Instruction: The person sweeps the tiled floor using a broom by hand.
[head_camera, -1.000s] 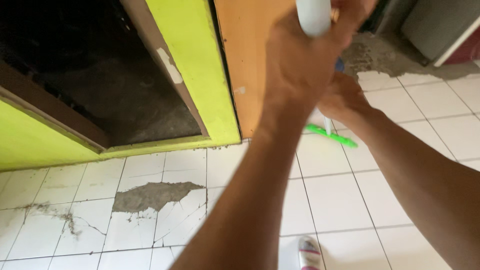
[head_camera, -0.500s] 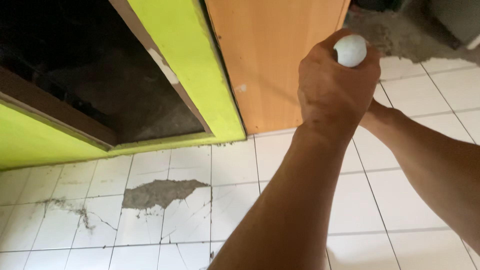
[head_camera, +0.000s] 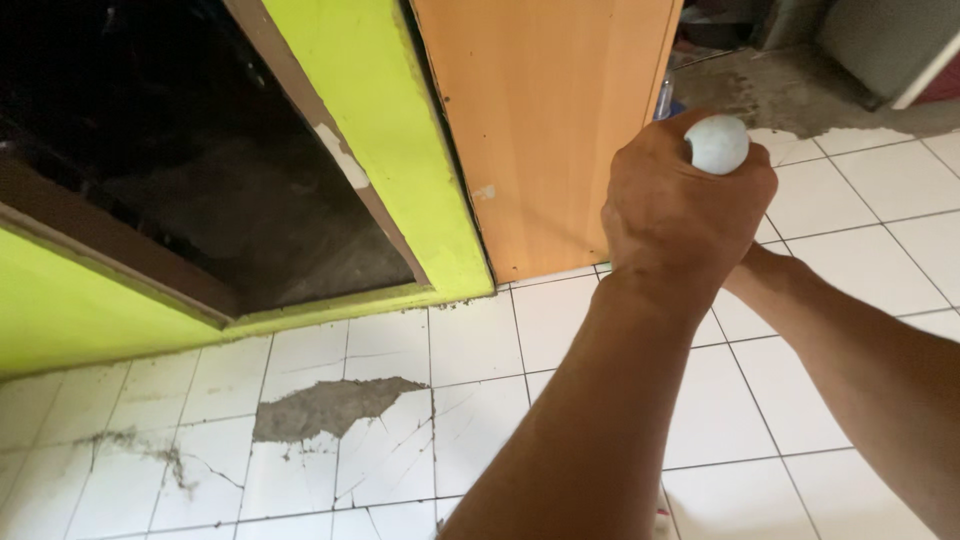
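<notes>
My left hand (head_camera: 680, 205) is closed in a fist around the rounded white top end of a stick-like handle (head_camera: 717, 143), held in front of the orange wooden door (head_camera: 545, 120). My right forearm (head_camera: 850, 350) reaches in from the right. Its wrist runs behind my left hand, so the right hand itself is hidden. The rest of the handle below my fist is also out of sight.
White floor tiles (head_camera: 830, 190) cover the ground, with a broken patch showing grey cement (head_camera: 325, 408) and cracks at the lower left. A lime-green frame (head_camera: 400, 160) borders a dark opening (head_camera: 170, 130). Bare cement floor (head_camera: 760, 85) lies past the door.
One second ago the handle rose past the top of the view and a green head showed on the floor behind my hands. Now my left fist caps the handle's end and the green head is hidden.
</notes>
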